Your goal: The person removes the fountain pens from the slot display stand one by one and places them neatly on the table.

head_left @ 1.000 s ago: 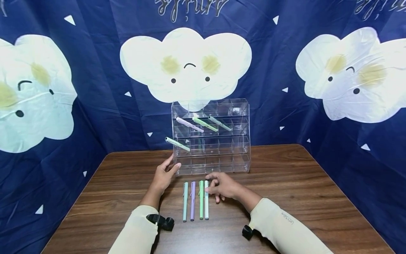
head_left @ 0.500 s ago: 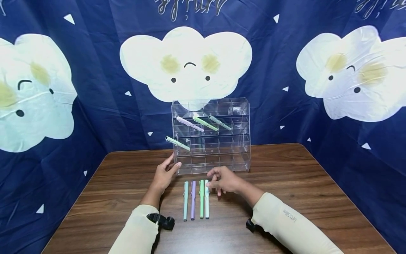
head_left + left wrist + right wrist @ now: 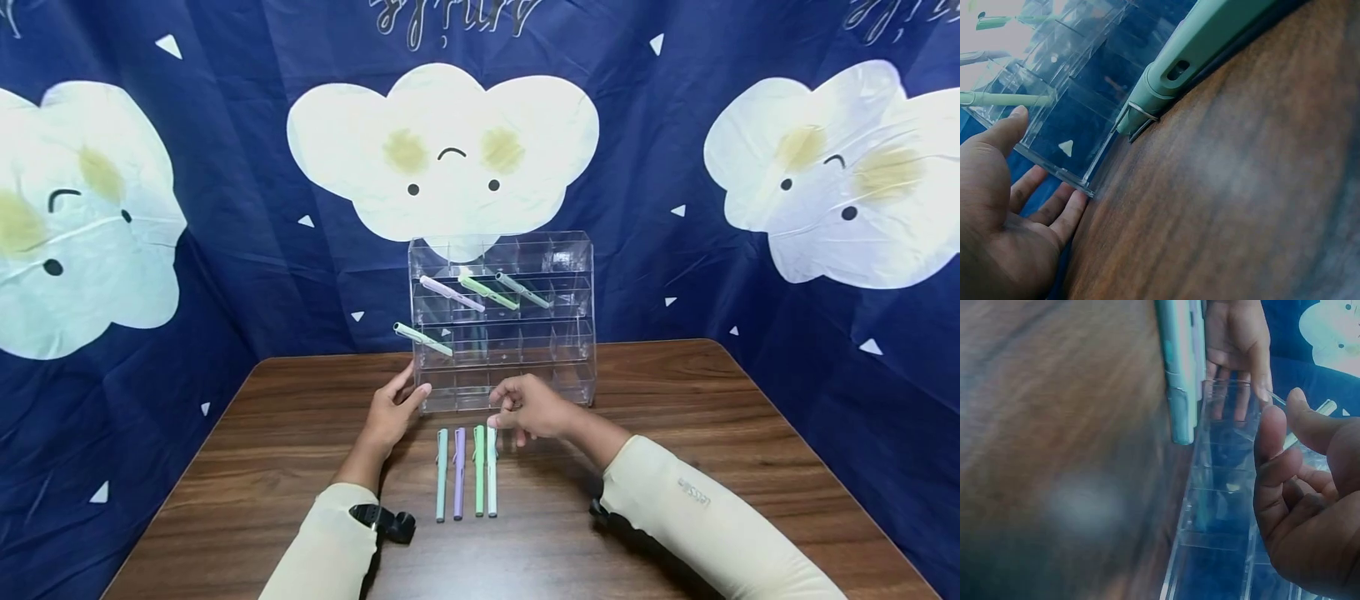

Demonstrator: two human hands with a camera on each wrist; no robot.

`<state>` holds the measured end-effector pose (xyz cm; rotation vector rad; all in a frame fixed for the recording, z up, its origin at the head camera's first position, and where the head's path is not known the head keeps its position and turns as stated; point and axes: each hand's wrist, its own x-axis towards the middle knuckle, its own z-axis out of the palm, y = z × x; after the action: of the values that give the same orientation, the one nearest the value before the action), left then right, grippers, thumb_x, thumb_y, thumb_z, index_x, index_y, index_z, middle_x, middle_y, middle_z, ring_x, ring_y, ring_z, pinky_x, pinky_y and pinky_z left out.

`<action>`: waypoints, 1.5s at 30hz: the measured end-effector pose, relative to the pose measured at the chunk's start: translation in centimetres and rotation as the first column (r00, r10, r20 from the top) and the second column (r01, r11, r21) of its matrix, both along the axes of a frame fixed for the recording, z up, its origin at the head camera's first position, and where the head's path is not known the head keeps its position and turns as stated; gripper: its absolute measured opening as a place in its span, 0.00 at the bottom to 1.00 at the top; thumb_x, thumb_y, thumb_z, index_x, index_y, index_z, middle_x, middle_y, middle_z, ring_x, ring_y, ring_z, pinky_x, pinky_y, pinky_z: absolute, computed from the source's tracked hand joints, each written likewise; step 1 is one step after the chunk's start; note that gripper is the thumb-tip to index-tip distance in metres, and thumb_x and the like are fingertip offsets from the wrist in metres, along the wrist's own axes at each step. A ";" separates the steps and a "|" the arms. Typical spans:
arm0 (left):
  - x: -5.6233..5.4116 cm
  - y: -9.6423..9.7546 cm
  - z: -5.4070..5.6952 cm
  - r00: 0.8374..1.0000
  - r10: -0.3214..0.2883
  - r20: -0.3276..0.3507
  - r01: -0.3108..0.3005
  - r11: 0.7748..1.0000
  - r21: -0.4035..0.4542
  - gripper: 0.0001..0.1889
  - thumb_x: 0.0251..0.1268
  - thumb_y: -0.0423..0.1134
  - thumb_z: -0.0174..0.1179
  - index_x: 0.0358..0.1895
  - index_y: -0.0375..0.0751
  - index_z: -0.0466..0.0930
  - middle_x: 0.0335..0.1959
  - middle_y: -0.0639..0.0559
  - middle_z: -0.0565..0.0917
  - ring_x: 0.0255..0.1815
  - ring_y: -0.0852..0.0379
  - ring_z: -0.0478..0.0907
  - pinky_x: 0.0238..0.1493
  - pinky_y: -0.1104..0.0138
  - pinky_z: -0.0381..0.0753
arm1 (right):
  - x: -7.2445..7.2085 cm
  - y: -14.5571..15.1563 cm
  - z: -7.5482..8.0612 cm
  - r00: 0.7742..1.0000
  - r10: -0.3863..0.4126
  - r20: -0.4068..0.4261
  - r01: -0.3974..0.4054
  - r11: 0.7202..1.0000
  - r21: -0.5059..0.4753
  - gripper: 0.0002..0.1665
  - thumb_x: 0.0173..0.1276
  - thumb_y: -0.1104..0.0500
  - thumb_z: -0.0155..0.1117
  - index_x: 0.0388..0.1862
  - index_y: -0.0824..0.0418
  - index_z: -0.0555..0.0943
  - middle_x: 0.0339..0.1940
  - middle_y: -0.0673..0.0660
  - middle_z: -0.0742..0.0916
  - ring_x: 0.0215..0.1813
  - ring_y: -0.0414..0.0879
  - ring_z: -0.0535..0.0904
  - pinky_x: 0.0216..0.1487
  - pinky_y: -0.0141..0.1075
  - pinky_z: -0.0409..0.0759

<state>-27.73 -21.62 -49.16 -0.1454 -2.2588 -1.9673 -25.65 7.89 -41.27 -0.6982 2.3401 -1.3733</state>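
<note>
In the left wrist view, the top edge cuts off a green pen up and right of the left fingers; leftward of the right fingers, the worktop is blurred.

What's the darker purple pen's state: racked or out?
Out: the purple pen lies on the table before the clear rack, between the teal pen and green pen.

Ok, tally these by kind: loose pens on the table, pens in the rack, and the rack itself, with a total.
Pens on the table: 4 (pale blue pen, purple pen, green pen, white pen)
Pens in the clear rack: 4 (lilac pen, lime pen, grey-green pen, mint pen)
Clear rack: 1
Total: 9
</note>
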 end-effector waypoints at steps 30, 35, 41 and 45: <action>0.1 -0.1 0.0 1.000 0.017 0.019 -0.016 0.999 -0.038 0.35 0.81 0.41 0.67 0.86 0.50 0.66 0.84 0.40 0.70 0.81 0.34 0.73 0.60 0.72 0.83 | -3.7 -6.3 5.1 0.950 -0.252 -0.186 0.230 0.964 -0.131 0.19 0.75 0.60 0.77 0.61 0.61 0.84 0.55 0.61 0.86 0.20 0.42 0.81 0.25 0.35 0.82; 0.1 0.0 0.0 1.000 0.012 0.028 -0.010 0.999 -0.051 0.35 0.81 0.43 0.67 0.86 0.52 0.66 0.84 0.40 0.71 0.81 0.36 0.73 0.67 0.63 0.83 | -4.5 -7.6 4.4 0.946 -0.255 -0.200 0.230 0.963 -0.143 0.19 0.76 0.60 0.75 0.62 0.61 0.84 0.60 0.62 0.86 0.20 0.42 0.82 0.24 0.35 0.82; 0.0 0.1 0.0 0.999 0.016 0.028 -0.015 0.998 -0.057 0.35 0.81 0.42 0.66 0.86 0.52 0.66 0.83 0.39 0.72 0.81 0.36 0.74 0.70 0.56 0.83 | -4.9 -9.3 3.7 0.933 -0.297 -0.204 0.260 0.947 -0.187 0.19 0.77 0.59 0.75 0.63 0.60 0.84 0.63 0.63 0.86 0.18 0.41 0.81 0.24 0.35 0.84; 0.0 0.0 0.1 0.999 0.022 0.027 -0.021 0.998 -0.059 0.35 0.81 0.42 0.67 0.86 0.52 0.66 0.83 0.40 0.72 0.81 0.36 0.74 0.65 0.66 0.83 | -4.9 -10.8 3.2 0.927 -0.329 -0.178 0.281 0.927 -0.247 0.21 0.77 0.59 0.75 0.64 0.61 0.83 0.65 0.64 0.87 0.16 0.40 0.80 0.22 0.34 0.83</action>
<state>-27.71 -21.63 -49.10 -0.1002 -2.3265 -1.9050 -30.56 -2.87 -38.09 -0.5817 2.5805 -1.7923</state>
